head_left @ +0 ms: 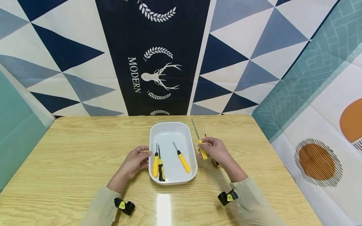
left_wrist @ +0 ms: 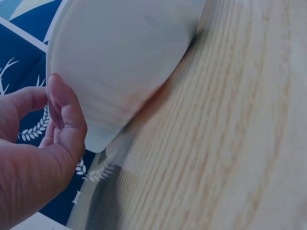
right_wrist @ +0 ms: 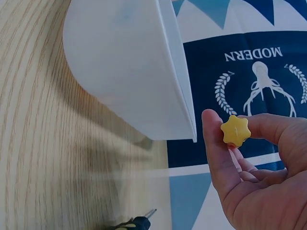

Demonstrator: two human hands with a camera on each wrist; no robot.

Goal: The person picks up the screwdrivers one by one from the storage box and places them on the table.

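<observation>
Between thumb and fingers, my right hand (head_left: 215, 150) pinches a yellow-handled screwdriver (head_left: 203, 152), held just right of the white tray (head_left: 172, 125) with its shaft pointing away. The right wrist view shows the star-shaped butt of its yellow handle (right_wrist: 235, 131). My left hand (head_left: 135, 161) grips the tray's left rim, thumb on the edge; the left wrist view shows its fingers at the tray's side (left_wrist: 120, 62). Inside the tray, a yellow screwdriver (head_left: 156, 164) and a black-and-yellow screwdriver (head_left: 161, 171) lie along the left wall. Another yellow screwdriver (head_left: 183, 161) lies slantwise toward the right.
A black-and-yellow screwdriver (head_left: 216, 163) lies on the wooden table (head_left: 85, 150) beneath my right hand, mostly hidden in the head view. A patterned cloth (head_left: 158, 103) hangs behind the table's far edge. Each wrist wears a small black camera.
</observation>
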